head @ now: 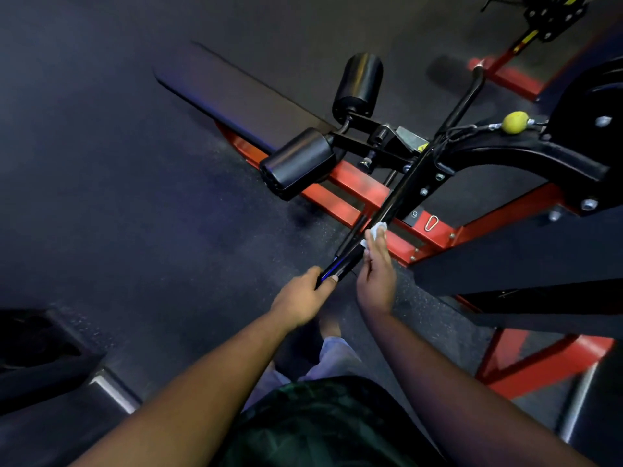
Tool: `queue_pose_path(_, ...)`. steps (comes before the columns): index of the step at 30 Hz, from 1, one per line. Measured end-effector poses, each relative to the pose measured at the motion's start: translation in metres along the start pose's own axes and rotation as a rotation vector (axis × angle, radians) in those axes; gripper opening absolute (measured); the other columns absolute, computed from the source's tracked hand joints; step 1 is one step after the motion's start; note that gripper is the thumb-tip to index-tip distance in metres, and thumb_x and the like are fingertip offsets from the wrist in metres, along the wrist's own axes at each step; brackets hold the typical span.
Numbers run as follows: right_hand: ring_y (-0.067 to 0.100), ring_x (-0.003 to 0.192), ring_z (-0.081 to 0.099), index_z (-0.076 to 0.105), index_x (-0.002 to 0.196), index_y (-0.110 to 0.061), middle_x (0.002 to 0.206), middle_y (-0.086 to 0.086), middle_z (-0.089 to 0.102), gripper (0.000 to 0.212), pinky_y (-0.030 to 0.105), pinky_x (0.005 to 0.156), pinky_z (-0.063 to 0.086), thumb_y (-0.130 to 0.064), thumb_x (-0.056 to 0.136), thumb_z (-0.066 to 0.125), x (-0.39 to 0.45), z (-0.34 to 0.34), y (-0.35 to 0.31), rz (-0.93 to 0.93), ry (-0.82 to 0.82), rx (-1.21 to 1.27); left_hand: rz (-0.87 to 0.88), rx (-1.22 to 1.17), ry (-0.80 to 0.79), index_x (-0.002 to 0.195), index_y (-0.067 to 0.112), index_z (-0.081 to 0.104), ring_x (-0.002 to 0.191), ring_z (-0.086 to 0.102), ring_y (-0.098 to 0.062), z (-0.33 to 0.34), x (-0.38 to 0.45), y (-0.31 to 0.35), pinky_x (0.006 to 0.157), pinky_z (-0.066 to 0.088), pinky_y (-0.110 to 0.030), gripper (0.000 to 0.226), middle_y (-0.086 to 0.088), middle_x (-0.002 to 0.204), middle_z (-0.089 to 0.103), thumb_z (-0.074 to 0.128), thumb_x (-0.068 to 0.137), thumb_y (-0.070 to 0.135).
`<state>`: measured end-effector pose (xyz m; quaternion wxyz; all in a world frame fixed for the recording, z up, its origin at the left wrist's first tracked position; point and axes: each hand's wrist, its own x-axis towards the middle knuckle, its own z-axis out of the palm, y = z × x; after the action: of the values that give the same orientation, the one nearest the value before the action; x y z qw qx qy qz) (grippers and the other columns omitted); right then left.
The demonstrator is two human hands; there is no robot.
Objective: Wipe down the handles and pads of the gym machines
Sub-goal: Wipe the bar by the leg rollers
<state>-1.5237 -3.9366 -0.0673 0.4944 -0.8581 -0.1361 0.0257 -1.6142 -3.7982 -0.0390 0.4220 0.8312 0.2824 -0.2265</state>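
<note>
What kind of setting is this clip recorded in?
Most likely a gym floor. A red-framed weight machine has a long black bench pad, two black roller pads and a cable-hung bar, which the left hand grips.

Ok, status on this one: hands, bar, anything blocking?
Left hand grips the end of the black bar. Right hand presses the white cloth against it. Nothing blocking.

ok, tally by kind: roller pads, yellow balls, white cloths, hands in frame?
Roller pads: 2
Yellow ball: 1
White cloth: 1
Hands: 2, left hand gripping the bar handle, right hand pressing the cloth on it
Total: 6
</note>
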Motion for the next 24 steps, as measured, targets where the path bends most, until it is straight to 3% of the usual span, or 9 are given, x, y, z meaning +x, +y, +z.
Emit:
queue_pose_path(3,0.018,0.154,0.023,0.048,0.150,-0.007,0.162,0.005,0.033,0.072,0.032,0.126,0.017,0.023,0.085,0.041,0.042,-0.023,0.025,-0.156,-0.222,-0.142,0.005,0.010,0.014,0.108,0.029,0.056,0.075,0.064,-0.020,-0.004,0.006,0.005,0.059,0.040,-0.034,0.049,0.001,0.083,0.066,0.044,0.095,0.075)
queue_pose_path(7,0.026,0.147,0.037,0.063,0.135,-0.007,0.148,0.010,0.054,0.043,0.053,0.122,0.029,0.008,0.098,0.046,0.106,-0.035,0.040,-0.134,-0.208,-0.233,0.003,-0.017,0.009,0.118,0.031,0.058,0.086,0.064,-0.013,-0.007,0.011,0.012,0.070,0.046,-0.031,0.049,0.007,0.097,0.068,0.057,0.091,0.073)
queue_pose_path(10,0.019,0.144,0.037,0.066,0.128,-0.012,0.138,0.009,0.063,0.034,0.057,0.122,0.025,-0.002,0.100,0.051,0.096,-0.028,0.028,-0.249,-0.302,-0.265,-0.006,-0.002,-0.011,0.117,0.032,0.057,0.085,0.065,-0.012,-0.007,0.018,0.020,0.068,0.045,-0.031,0.050,0.009,0.097,0.068,0.068,0.085,0.070)
queue_pose_path(13,0.020,0.138,0.049,0.066,0.129,-0.014,0.129,0.004,0.068,0.037,0.055,0.124,0.015,-0.006,0.096,0.051,0.056,-0.018,0.026,-0.627,-0.522,-0.309,0.014,0.031,-0.033,0.109,0.030,0.062,0.085,0.066,-0.013,-0.003,0.029,0.028,0.075,0.054,-0.036,0.038,0.009,0.097,0.071,0.076,0.082,0.054)
queue_pose_path(15,0.023,0.131,0.055,0.064,0.131,-0.013,0.125,0.002,0.068,0.037,0.052,0.124,0.018,-0.008,0.097,0.052,0.047,-0.019,0.040,-0.815,-0.601,-0.318,0.017,0.038,-0.058,0.106,0.030,0.066,0.085,0.068,-0.012,0.001,0.032,0.032,0.079,0.057,-0.040,0.030,0.009,0.095,0.072,0.075,0.081,0.043)
queue_pose_path(17,0.023,0.124,0.059,0.064,0.131,-0.013,0.122,0.003,0.068,0.036,0.052,0.122,0.025,-0.008,0.098,0.051,0.069,-0.030,0.049,-0.917,-0.631,-0.345,0.004,0.059,-0.080,0.099,0.032,0.063,0.081,0.066,-0.014,0.003,0.033,0.036,0.072,0.055,-0.035,0.024,0.007,0.091,0.070,0.074,0.080,0.040)
queue_pose_path(20,0.023,0.119,0.062,0.069,0.119,-0.016,0.117,0.004,0.071,0.034,0.057,0.118,0.026,-0.009,0.096,0.044,0.123,-0.049,0.060,-0.765,-0.534,-0.404,-0.019,0.043,-0.079,0.089,0.028,0.057,0.076,0.066,-0.018,0.010,0.035,0.040,0.065,0.050,-0.033,0.023,0.004,0.084,0.067,0.073,0.076,0.038)
queue_pose_path(22,0.027,0.134,0.054,0.068,0.119,-0.018,0.130,0.007,0.066,0.034,0.062,0.120,0.020,-0.003,0.097,0.047,0.162,-0.064,0.072,-0.460,-0.461,-0.394,-0.030,-0.022,-0.052,0.093,0.026,0.057,0.075,0.065,-0.017,0.015,0.037,0.045,0.066,0.051,-0.035,0.025,0.002,0.084,0.067,0.073,0.076,0.030)
queue_pose_path(24,0.027,0.148,0.037,0.065,0.126,-0.016,0.147,0.009,0.055,0.031,0.060,0.123,0.017,-0.005,0.103,0.047,0.176,-0.071,0.079,-0.314,-0.470,-0.354,-0.014,-0.083,-0.036,0.102,0.025,0.058,0.078,0.065,-0.018,0.017,0.039,0.052,0.071,0.054,-0.038,0.031,0.001,0.089,0.067,0.073,0.076,0.019)
